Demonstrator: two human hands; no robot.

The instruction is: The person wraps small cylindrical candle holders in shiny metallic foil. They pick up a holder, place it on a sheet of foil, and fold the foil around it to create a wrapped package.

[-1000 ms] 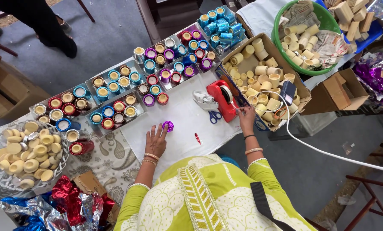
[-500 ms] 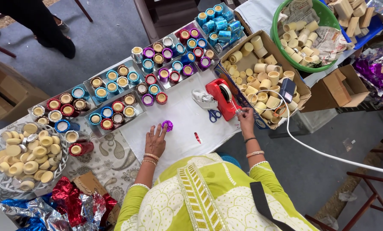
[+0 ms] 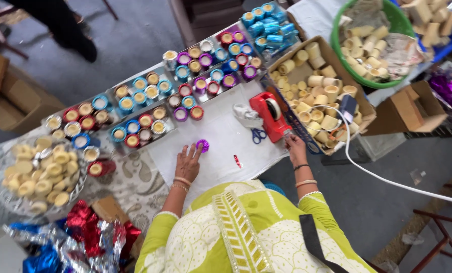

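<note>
**hands planted, one at the purple cup, one at the tape dispenser**

your left hand (image 3: 188, 163) lies flat and open on the white sheet (image 3: 221, 146), fingertips touching the small purple foil-wrapped cup (image 3: 202, 145) that sits just beyond them; nothing is gripped. your right hand (image 3: 295, 148) is at the near end of the red tape dispenser (image 3: 270, 115), fingers pinched at its cutting edge; whether a strip of tape is between them is too small to tell.

compared with the pictures from a moment ago, almost nothing has shifted: the left hand stays pressed in the same place, the purple cup has not moved, and the right hand remains at the dispenser's tip. it reads as a pause at the dispenser, with the cup held ready.

blue-handled scissors (image 3: 258, 135) lie just left of the dispenser. farther off, trays of wrapped cups (image 3: 145, 108) run across the table. to the right, a cardboard box of bare cups (image 3: 317, 81) sits touching the dispenser's far side. a white cable (image 3: 387, 177) trails off to the right.
</note>
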